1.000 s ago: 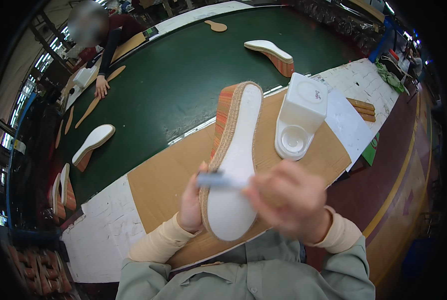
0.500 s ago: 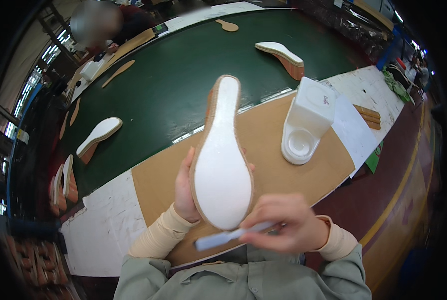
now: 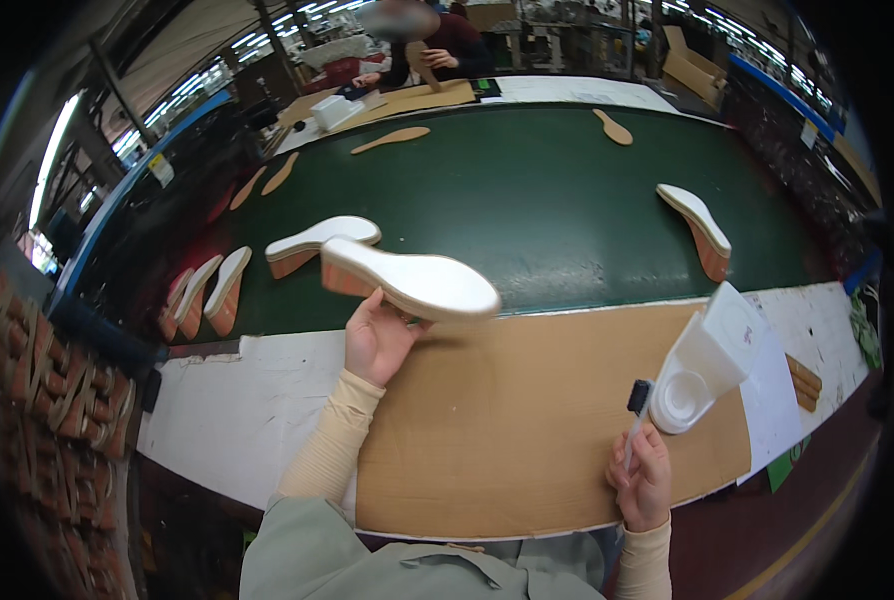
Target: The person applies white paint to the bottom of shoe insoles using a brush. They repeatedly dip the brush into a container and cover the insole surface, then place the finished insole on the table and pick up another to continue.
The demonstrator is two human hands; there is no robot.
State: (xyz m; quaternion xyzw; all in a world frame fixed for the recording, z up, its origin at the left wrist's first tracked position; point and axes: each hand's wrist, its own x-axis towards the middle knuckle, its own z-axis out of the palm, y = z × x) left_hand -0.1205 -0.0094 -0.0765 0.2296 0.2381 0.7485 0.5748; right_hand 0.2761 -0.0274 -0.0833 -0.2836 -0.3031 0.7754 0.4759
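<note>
My left hand (image 3: 379, 345) holds a wedge sole (image 3: 422, 280) from below, with the thumb up along its side. The sole has a white top face and a reddish-brown wood-look heel. It is held above the near edge of the green belt, and my fingers under it are partly hidden. In my right hand (image 3: 643, 478) is a small brush (image 3: 639, 397) like a toothbrush, its handle pale and its dark bristle head upward. The brush stands beside a white plastic container (image 3: 727, 335) with a round cup at its front, on a brown cardboard sheet (image 3: 547, 430).
Another wedge sole (image 3: 322, 238) lies just behind the held one. Several more stand at the left, and one wedge sole (image 3: 700, 230) is at the right. Flat insoles (image 3: 392, 140) lie farther back on the green belt (image 3: 527, 200). A person works across it. A rack (image 3: 57, 430) is at lower left.
The sole in my left hand has moved away from me to the left and turned sideways. My right hand with the brush has moved right, beside the container. The view has tilted up.
</note>
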